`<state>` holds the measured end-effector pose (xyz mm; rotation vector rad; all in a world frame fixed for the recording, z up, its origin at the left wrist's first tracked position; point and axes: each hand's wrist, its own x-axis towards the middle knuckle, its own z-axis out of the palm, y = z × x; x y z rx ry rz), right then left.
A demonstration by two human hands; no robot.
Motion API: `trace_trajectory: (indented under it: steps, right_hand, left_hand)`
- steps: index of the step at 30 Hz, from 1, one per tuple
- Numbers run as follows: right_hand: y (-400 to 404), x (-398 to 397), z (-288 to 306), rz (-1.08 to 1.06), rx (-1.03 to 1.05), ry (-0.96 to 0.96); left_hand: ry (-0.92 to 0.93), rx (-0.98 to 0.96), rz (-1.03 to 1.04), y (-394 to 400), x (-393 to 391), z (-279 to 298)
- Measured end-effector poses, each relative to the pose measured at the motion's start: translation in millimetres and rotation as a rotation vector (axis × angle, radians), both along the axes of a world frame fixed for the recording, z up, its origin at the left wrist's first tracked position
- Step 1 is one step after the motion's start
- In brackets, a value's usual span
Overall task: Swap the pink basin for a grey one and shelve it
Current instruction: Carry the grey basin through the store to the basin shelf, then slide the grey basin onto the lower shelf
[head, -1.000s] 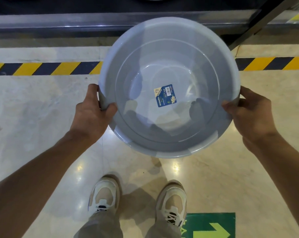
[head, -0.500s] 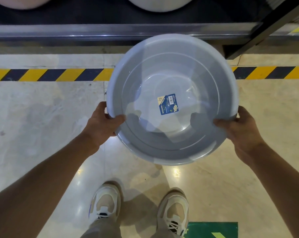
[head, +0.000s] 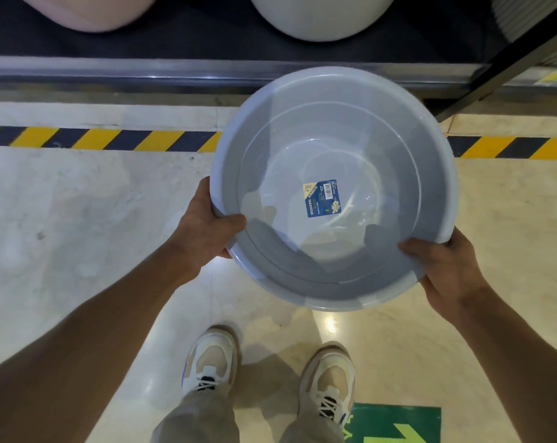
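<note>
I hold a round grey basin (head: 382, 148) in front of me, mouth up, with a blue label stuck inside its bottom. My left hand (head: 207, 225) grips its left rim, thumb over the edge. On the near right rim my right hand (head: 443, 266) grips the same way. A pink basin (head: 98, 11) shows at the top left on the dark shelf (head: 207, 43), only its lower part in view. Beside it, at top centre, sits a pale grey-white basin (head: 322, 14).
A metal shelf edge (head: 111, 71) runs across the top, with a dark upright post (head: 507, 59) at the right. Yellow-black hazard tape (head: 95, 139) crosses the glossy floor. My shoes stand below, next to a green arrow marking (head: 395, 426).
The view has tipped up toward the shelf, bringing the pink and pale basins into sight. The grey basin has shifted right and lower in the view, with both hands still on its rim.
</note>
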<state>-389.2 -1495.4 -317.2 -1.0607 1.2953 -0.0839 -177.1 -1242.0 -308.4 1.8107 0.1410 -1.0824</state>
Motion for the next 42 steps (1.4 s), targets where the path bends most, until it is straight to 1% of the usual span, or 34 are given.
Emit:
trace_trajectory:
  steps: [4,10,13,21,25,30,36,42]
  right_hand:
    - [6.9,3.4,46.9,0.003,-0.021,-0.038]
    - [3.1,12.5,155.3,0.106,-0.110,-0.092]
    - [5.7,16.6,223.8,0.133,-0.143,-0.142]
    - [31.5,13.5,415.6,0.169,-0.230,-0.216]
    - [42.3,15.9,513.3,0.192,-0.282,-0.244]
    - [61.5,19.6,621.9,0.203,-0.366,-0.279]
    - [82.0,18.2,727.5,0.271,-0.436,-0.339]
    - [96.4,12.9,798.7,0.312,-0.446,-0.423]
  left_hand:
    - [-0.064,-0.023,-0.009,8.7,7.2,51.0]
    - [-0.144,-0.087,0.006,23.8,11.8,161.4]
    - [-0.198,-0.106,0.033,27.3,15.3,234.9]
    - [-0.323,-0.169,0.016,62.8,16.8,432.4]
    - [-0.369,-0.194,0.051,78.0,15.2,520.5]
    - [-0.421,-0.246,0.069,93.0,17.1,621.3]
    - [-0.491,-0.297,0.111,116.8,5.8,724.8]
    - [-0.530,-0.318,0.113,140.2,-5.6,797.3]
